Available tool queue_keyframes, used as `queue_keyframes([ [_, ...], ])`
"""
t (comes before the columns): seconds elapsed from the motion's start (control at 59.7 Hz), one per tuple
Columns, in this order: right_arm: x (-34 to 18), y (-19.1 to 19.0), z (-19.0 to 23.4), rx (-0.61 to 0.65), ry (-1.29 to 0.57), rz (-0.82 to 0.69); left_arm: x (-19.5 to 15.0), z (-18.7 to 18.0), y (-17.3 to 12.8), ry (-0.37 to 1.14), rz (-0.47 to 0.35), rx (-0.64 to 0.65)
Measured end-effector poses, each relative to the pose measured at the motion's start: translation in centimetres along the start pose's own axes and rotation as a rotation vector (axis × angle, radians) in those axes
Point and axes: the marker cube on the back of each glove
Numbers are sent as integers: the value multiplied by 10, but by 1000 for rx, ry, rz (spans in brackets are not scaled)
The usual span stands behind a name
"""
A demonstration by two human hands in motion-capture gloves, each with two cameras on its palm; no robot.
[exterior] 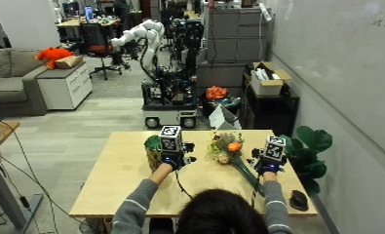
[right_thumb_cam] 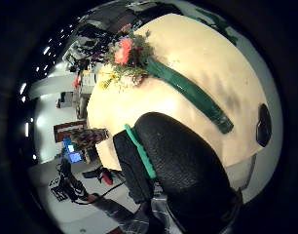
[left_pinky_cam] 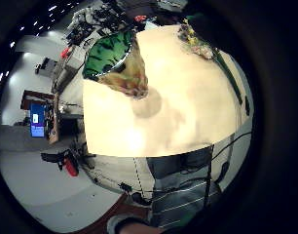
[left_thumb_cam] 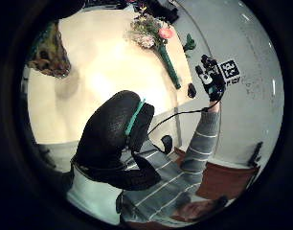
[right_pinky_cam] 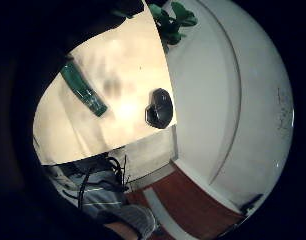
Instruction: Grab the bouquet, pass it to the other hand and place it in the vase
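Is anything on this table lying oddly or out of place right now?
Nothing looks spilled or damaged. The bouquet lies flat on the table, not yet in the vase, which stands upright. A black computer mouse sits near the table's right edge.

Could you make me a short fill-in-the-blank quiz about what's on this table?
1. The bouquet lies on the ____, held by neither hand.
2. Its wrapped stem is coloured ____.
3. The vase stands nearer the person's ____ hand.
4. The black mouse lies near the table's ____ edge.

Missing words: table; green; left; right
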Motion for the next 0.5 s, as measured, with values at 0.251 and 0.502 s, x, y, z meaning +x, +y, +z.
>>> queue_keyframes([
  [0.251, -5, 26, 15, 102, -37, 30, 7, 6, 3, 40, -29, -17],
  [0.502, -9, 30, 44, -78, -82, -38, 5, 19, -7, 55, -10, -25],
])
